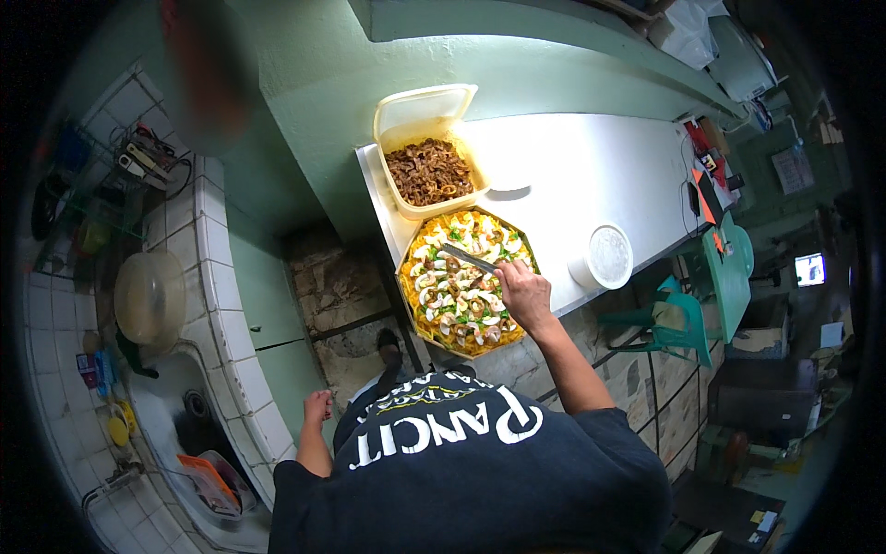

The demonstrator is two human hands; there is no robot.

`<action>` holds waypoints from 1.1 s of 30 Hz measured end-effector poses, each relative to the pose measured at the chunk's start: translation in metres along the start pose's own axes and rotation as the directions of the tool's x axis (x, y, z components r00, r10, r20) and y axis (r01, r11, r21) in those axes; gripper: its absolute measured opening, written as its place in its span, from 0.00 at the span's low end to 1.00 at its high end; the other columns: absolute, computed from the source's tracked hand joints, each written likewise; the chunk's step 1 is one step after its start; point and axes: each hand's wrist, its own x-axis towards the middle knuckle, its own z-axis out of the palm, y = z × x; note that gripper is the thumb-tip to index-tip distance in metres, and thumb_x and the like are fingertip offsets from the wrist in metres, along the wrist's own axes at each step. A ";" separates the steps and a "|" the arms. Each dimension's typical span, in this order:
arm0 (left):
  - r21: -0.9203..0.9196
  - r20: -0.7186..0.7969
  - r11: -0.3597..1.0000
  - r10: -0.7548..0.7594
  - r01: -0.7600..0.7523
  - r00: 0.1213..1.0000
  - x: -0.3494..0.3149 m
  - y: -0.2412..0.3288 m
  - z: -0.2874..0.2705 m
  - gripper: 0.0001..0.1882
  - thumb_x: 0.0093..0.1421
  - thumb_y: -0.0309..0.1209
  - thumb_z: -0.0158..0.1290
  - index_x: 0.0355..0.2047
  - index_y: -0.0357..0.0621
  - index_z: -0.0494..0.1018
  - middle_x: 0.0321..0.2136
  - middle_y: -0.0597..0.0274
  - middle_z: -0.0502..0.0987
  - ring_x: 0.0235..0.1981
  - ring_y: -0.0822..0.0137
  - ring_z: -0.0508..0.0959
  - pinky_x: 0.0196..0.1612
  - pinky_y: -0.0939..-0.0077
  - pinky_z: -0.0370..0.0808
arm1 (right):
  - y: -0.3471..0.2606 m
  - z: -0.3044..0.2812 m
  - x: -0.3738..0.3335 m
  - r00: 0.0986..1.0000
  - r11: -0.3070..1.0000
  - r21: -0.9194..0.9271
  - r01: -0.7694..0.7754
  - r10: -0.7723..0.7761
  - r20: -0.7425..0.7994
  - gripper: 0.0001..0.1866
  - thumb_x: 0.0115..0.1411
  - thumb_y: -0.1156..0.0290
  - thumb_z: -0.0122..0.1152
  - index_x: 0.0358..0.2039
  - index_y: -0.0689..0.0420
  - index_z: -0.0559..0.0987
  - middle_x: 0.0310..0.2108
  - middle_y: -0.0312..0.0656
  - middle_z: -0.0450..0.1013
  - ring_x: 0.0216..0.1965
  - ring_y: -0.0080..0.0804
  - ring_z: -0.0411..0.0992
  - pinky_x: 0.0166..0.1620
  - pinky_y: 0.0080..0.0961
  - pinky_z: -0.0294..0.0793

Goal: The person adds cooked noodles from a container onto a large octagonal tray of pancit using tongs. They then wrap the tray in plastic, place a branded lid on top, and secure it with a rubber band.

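My right hand [524, 294] grips metal tongs [469, 258], whose tips reach over a large octagonal tray [400, 286] of orange-yellow noodles. Egg slices, green bits and small brown ring-shaped pieces [452, 264] cover the noodles. Whether the tips pinch a piece is too small to tell. Behind the tray stands a cream plastic tub [480, 177], its lid tipped back, holding dark brown meat-like pieces [427, 173]. My left hand [318, 404] hangs low beside my body, fingers curled, with nothing visible in it.
On the white table [600, 152] a white lidded round tub [609, 257] stands right of the tray. A green wall [318, 69] runs behind. At left is a tiled counter with a sink [175, 406] and a plastic basin [149, 297]. A teal chair [678, 323] stands right.
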 end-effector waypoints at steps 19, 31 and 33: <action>0.031 0.005 0.999 -0.023 0.022 1.000 -0.005 -0.001 -0.003 0.10 0.58 0.37 0.53 0.37 0.48 0.73 0.22 0.67 0.73 0.13 0.75 0.66 0.16 0.76 0.69 | -0.079 0.019 0.033 0.931 0.841 0.417 0.345 -0.251 -0.264 0.06 0.57 0.71 0.57 0.35 0.57 0.74 0.25 0.43 0.70 0.21 0.38 0.72 0.23 0.31 0.69; -0.030 -0.033 0.997 -0.072 0.071 0.997 -0.012 -0.017 -0.018 0.10 0.60 0.38 0.52 0.37 0.48 0.72 0.23 0.67 0.72 0.15 0.74 0.66 0.17 0.75 0.69 | 0.006 0.050 0.191 0.977 0.979 -0.039 -0.201 0.198 -0.079 0.16 0.65 0.59 0.42 0.33 0.56 0.75 0.27 0.48 0.75 0.28 0.45 0.75 0.33 0.43 0.73; -0.053 -0.032 0.995 -0.090 0.088 0.995 -0.012 -0.026 -0.018 0.10 0.60 0.38 0.51 0.37 0.48 0.72 0.23 0.67 0.72 0.15 0.74 0.66 0.17 0.75 0.69 | 0.005 0.054 0.200 0.975 0.974 -0.055 -0.219 0.216 -0.054 0.18 0.64 0.57 0.42 0.35 0.56 0.76 0.30 0.50 0.76 0.33 0.50 0.75 0.39 0.47 0.72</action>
